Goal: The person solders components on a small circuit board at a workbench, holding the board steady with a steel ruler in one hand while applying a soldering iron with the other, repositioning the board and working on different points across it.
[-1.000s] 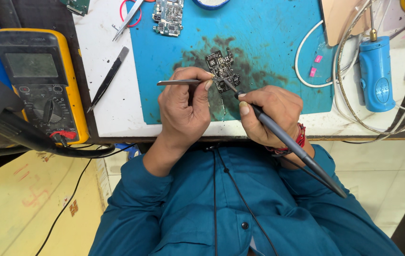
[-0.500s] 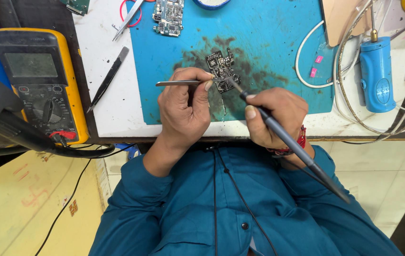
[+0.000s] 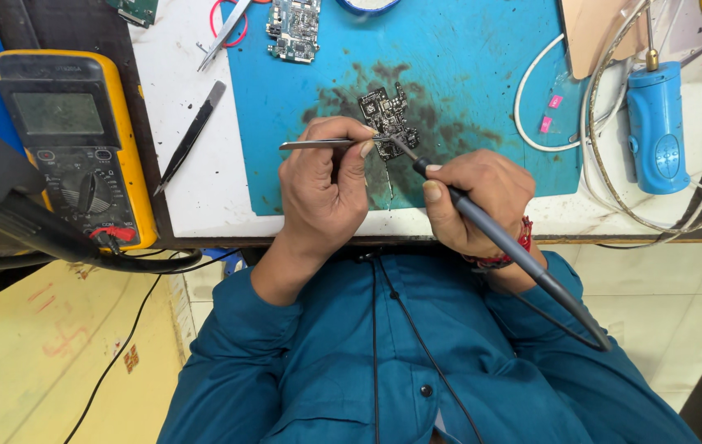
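At the far left a yellow multimeter [image 3: 71, 140] lies on the bench edge, with black tweezers [image 3: 192, 136] on the white surface beside the blue work mat [image 3: 466, 74]. The left hand [image 3: 322, 193] pinches a pair of metal tweezers [image 3: 318, 145] lying level, its tips apparently at the small dark circuit board [image 3: 388, 122] on the mat's stained middle. The right hand [image 3: 474, 197] grips a grey soldering iron [image 3: 499, 238] like a pen, tip on that board; a blue cylindrical tool [image 3: 657, 127] lies at the far right.

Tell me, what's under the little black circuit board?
The little black circuit board lies on a blue mat with dark smudges around it. The mat right beneath the board is covered, so it cannot be seen.
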Demonstrator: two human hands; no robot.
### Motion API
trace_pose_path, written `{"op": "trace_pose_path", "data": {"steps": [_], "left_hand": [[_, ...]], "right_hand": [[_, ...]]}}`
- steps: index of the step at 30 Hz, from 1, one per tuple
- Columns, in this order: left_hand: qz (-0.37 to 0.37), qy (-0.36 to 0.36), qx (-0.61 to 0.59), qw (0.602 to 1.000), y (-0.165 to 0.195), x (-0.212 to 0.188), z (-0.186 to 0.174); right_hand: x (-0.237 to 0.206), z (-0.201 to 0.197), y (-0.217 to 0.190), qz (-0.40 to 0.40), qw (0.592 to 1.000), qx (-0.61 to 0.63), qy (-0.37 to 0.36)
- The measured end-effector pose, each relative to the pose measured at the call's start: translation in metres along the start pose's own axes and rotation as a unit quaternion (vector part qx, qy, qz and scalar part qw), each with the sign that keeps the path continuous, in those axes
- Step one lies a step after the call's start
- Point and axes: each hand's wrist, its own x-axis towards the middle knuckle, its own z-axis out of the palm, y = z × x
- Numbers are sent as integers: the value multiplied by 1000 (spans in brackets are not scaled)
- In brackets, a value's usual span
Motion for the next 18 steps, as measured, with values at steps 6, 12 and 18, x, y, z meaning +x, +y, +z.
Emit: {"op": "trace_pose_path", "data": {"steps": [6,12,18], "left_hand": [[-7,2,-2,1000,1,0,1],[-2,3,-3,1000,0,0,1],[-6,3,-4,1000,0,-1,1]], "right_hand": [[4,2,-1,-3,1000,-3,-4],[5,1,-2,-4,1000,-5,-6],[6,1,-2,-7,1000,-10,-7]]}}
